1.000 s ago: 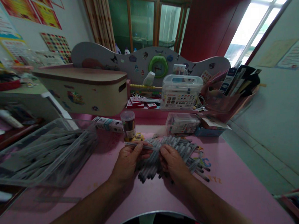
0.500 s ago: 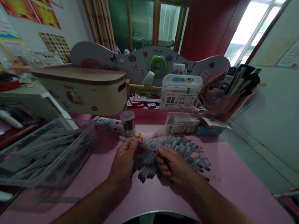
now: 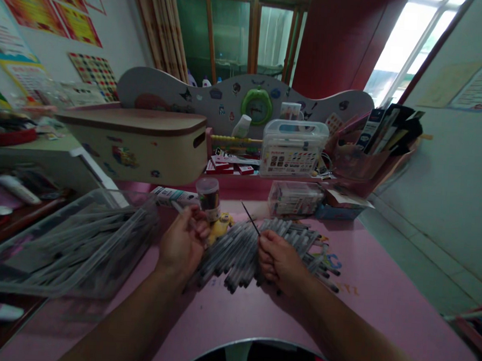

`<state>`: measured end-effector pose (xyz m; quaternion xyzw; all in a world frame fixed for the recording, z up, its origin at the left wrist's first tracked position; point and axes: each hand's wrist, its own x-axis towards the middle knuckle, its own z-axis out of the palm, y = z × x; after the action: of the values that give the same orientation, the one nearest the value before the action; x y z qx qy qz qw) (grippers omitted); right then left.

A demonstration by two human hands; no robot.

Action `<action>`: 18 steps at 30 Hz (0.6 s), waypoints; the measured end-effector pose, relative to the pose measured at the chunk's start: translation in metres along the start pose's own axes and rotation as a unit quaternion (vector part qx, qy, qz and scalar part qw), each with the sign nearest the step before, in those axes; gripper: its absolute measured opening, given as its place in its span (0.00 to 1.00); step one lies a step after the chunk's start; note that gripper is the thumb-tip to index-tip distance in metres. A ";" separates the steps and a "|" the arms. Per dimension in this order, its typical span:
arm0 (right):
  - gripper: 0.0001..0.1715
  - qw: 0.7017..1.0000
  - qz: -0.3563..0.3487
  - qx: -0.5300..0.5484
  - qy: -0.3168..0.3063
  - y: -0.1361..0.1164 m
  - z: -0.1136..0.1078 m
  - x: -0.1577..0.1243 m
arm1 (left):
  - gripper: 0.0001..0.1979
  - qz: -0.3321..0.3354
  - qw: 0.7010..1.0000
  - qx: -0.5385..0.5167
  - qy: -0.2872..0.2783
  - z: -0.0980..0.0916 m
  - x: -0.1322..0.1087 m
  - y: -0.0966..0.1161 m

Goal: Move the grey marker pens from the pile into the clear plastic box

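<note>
A heap of grey pens lies on the pink desk in front of me. My left hand is closed on a clear pen barrel whose end sticks out up and left, just left of the heap. My right hand rests over the heap's right half and pinches a thin dark refill that points up and left. A small round jar and a yellow object sit between the hands, behind them.
A clear plastic tray with several pens stands at the left. Behind are a cream box with a brown lid, a clear marker case, a smaller clear case and a holder of books. The desk's front edge is near me.
The hands held one pen together over the heap; they have drawn apart. My left hand moved left with the barrel, and my right hand now holds the thin refill.
</note>
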<state>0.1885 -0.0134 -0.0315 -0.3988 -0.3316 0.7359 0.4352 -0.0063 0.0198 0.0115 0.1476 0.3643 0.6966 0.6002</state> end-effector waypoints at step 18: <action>0.12 0.818 -0.412 -0.387 0.103 0.009 0.000 -0.015 | 0.12 -0.323 0.944 0.032 -0.054 -0.004 -0.043 -0.050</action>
<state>0.1894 -0.0305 -0.0339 -0.4340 -0.6759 0.2530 0.5392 0.0382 -0.0216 -0.0156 0.0783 0.3815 0.4442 0.8069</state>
